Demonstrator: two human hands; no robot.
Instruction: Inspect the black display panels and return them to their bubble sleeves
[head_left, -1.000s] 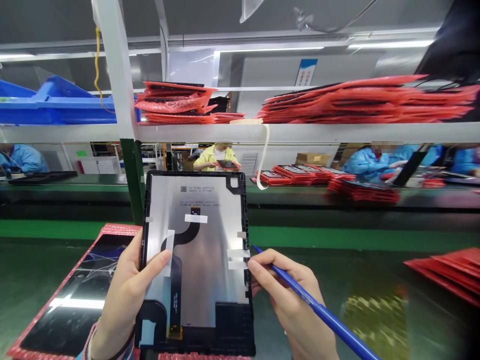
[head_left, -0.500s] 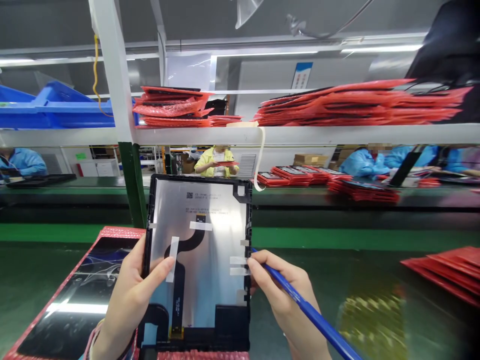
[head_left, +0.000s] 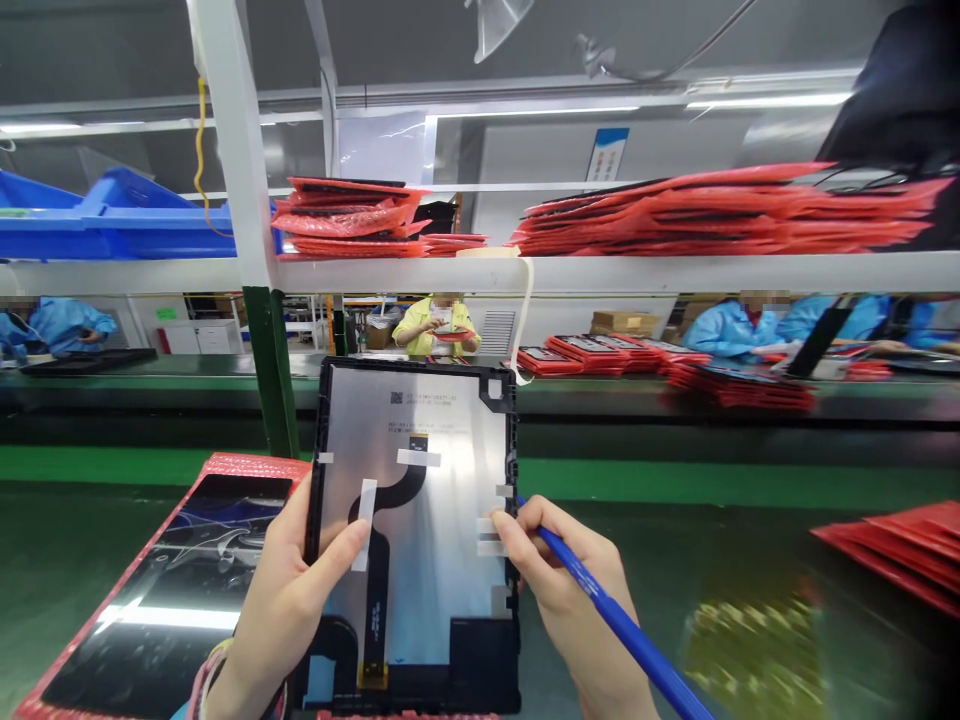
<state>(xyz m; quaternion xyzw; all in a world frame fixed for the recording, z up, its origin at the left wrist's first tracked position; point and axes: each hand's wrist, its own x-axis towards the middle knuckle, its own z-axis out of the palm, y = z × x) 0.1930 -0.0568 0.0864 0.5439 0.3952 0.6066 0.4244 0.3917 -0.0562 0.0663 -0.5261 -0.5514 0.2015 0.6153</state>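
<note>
1. Evidently, the work in hand looks partway along: on the framed panel (head_left: 431, 550), tape strips (head_left: 419, 458) already cross the flat ribbon (head_left: 379, 565) and sit along the edge from 2 to 4 o'clock. What remains is unclear, since whether every strip is pressed flat cannot be told.
2. The framed panel is held up between 6 and 7 o'clock in the view, metal back towards the camera. Directions below are taken from its centre.
3. Left hand (head_left: 289, 590), at 9 o'clock: closed on the panel's edge, thumb in front upon the long strip, other fingers mostly hidden behind.
4. Right hand (head_left: 574, 600), at 3 o'clock: curled about a blue tool (head_left: 611, 608), thumb tip at the panel's edge by the middle strips. The tool's tip is near that edge; contact cannot be told.
5. Counted on the panel: one ribbon and seven tape strips, being two across the ribbon, one at 10 o'clock and four from 2 to 4.
6. At 9 o'clock, one glassy panel (head_left: 176, 580) lies on red bubble wrap (head_left: 251, 464).
7. Between 3 and 4, one gold packet (head_left: 754, 655); at 3, at least three red sleeves (head_left: 900, 550).
8. Two large red piles (head_left: 720, 215) rest on the shelf (head_left: 637, 273), their sleeves too overlapped to count.
9. One person in yellow (head_left: 420, 320) is at 12.
</note>
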